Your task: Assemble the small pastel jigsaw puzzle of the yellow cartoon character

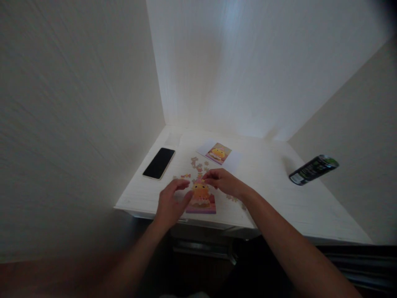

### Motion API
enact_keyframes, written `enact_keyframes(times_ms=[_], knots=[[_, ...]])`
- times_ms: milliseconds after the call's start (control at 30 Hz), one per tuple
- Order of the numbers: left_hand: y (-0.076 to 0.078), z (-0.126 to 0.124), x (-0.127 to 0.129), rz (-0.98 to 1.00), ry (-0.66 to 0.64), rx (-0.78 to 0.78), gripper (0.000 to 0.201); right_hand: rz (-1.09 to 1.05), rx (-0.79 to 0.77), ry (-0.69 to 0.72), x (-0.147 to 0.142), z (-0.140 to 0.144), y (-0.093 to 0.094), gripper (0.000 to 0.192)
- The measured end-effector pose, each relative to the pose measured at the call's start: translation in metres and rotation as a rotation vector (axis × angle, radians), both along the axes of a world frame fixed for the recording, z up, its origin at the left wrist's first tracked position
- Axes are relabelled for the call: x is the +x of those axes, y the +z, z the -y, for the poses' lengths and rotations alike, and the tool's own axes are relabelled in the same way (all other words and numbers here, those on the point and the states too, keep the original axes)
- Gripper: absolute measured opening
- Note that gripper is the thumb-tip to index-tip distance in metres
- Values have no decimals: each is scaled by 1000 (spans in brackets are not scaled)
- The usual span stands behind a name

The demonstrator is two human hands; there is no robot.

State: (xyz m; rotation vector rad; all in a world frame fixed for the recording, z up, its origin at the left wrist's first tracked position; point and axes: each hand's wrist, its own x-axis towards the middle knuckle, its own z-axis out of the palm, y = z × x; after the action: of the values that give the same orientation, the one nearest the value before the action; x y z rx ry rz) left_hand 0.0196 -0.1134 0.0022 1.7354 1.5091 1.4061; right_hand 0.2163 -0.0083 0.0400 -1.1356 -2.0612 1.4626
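Observation:
A partly assembled jigsaw puzzle (201,198) with a yellow-orange cartoon figure on a pink and purple ground lies near the front edge of the white table. My left hand (172,200) is at its left side, thumb and fingers apart, with nothing visible between them. At the puzzle's upper edge, my right hand (219,181) has its fingertips drawn together on a small jigsaw piece, mostly hidden by the fingers. Loose jigsaw pieces (194,161) are scattered just beyond the puzzle, and more pieces (231,198) lie under and beside my right wrist.
A picture card (218,153) showing the same figure rests on white paper (235,160) behind the pieces. To the left lies a black-screened phone (159,163). A dark can (313,169) stands at the right. Pale panels (223,74) enclose the white table (273,203).

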Motion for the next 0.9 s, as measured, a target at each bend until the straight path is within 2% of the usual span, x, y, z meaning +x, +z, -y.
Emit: enact_keyframes(times_ms=[133,267,333,433,533,700,900], knots=[[0,-7,0,329,-3,-119,32,-208,-116,-116,-29,21,-7,13],[6,-10,1,364,34,-164,35,-248,-58,-129,-40,28,-11,13],[9,-12,-4,316,19,-196,36,-180,64,-162,-34,31,-9,12],[11,-17,-15,189,-50,-257,33,-5,412,-246,-19,43,-6,15],[11,-25,-23,31,-136,-312,25,153,659,-228,-6,67,-9,18],[12,-33,-23,-178,-178,-330,18,305,742,-131,-3,96,-23,23],[13,-35,-22,-293,-151,-291,21,291,737,-141,-1,96,-31,25]])
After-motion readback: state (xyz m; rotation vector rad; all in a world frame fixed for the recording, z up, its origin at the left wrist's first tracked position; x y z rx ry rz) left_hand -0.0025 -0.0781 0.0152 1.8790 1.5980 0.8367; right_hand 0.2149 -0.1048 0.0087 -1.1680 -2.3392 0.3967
